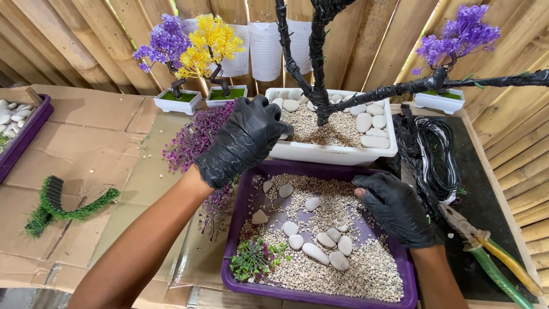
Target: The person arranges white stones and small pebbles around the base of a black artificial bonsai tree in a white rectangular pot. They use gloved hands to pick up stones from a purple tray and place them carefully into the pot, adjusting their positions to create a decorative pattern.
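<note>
White rectangular plastic planter (331, 153) of gravel and pebbles, behind purple tray (243, 200) | left hand (243, 140) curled over near-left rim, grip closure unclear | right hand (397, 209) open on tray gravel, nothing held | judged heavy, rigid; rim offers hold.

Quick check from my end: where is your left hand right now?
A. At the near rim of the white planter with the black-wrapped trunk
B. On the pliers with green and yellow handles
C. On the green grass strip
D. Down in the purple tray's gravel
A: the left hand is up at the near left rim of the white planter, while the right hand rests in the purple tray.
</note>
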